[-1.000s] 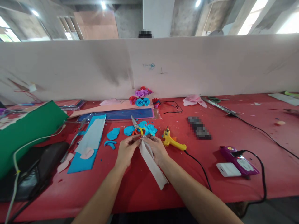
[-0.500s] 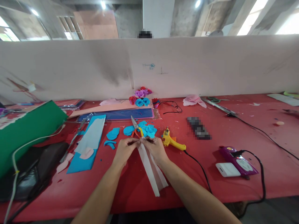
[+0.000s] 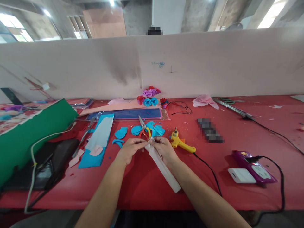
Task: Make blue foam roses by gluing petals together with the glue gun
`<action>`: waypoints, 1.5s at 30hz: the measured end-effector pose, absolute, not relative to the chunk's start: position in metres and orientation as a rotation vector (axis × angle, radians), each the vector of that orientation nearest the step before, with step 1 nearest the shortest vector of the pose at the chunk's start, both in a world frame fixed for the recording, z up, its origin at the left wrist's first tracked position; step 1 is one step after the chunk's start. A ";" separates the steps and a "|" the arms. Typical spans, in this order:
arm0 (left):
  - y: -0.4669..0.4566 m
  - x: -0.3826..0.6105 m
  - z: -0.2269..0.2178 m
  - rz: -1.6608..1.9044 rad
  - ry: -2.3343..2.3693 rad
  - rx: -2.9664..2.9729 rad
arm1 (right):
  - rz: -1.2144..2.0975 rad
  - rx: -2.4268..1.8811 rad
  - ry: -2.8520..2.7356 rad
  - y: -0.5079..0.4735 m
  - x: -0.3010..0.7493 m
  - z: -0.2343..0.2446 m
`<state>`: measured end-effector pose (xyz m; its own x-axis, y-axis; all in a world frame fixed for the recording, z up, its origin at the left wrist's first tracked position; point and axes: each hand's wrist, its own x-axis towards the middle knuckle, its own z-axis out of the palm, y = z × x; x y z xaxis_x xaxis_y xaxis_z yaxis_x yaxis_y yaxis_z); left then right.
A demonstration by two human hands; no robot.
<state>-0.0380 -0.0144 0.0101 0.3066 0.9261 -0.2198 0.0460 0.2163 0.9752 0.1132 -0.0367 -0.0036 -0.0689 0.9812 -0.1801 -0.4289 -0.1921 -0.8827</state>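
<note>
A long pale pink paper strip (image 3: 165, 169) slants down toward the table's front edge, its upper end pinched between both hands. My left hand (image 3: 130, 149) is closed on the strip's top left corner, thumb against fingers. Close beside it, my right hand (image 3: 164, 148) grips the same end with thumb and fingers. Just beyond the fingertips lie scissors (image 3: 143, 124) with red and yellow handles, partly hidden by the hands. Blue paper petals (image 3: 158, 129) are around the scissors. To the right of my right hand rests a yellow hot glue gun (image 3: 182, 144).
Blue folded paper (image 3: 91, 161) lies at left, near a green sheet (image 3: 47, 126) and a black bag (image 3: 59, 158). Finished paper roses (image 3: 149, 93) stand against the white partition (image 3: 95, 69). At right are a purple power strip (image 3: 260, 171), a white adapter (image 3: 241, 175) and cords.
The strip's lower end has swung right and its loose folds now look narrower. Both hands keep their pinch. The whole view has shifted slightly, so the table's things appear farther right.
</note>
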 end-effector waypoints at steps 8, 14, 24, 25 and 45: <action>-0.016 -0.035 0.009 0.863 1.169 1.220 | 1.458 -1.046 -0.841 -0.036 0.113 -0.006; -0.017 -0.033 0.008 0.880 1.207 1.311 | 1.382 -1.076 -0.854 -0.036 0.113 -0.008; -0.018 -0.032 0.012 0.822 1.278 1.324 | 1.319 -1.073 -0.865 -0.034 0.111 -0.009; -0.018 -0.033 0.011 0.822 1.280 1.327 | 1.323 -1.063 -0.866 -0.033 0.111 -0.010; -0.014 -0.035 0.004 0.735 1.237 1.640 | 1.234 -1.120 -0.961 -0.032 0.110 -0.023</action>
<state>-0.0353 -0.0140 0.0039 0.3156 0.9466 -0.0664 0.3947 -0.0673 0.9163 0.1101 -0.0319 -0.0228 0.1105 0.9933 -0.0339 -0.2101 -0.0100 -0.9776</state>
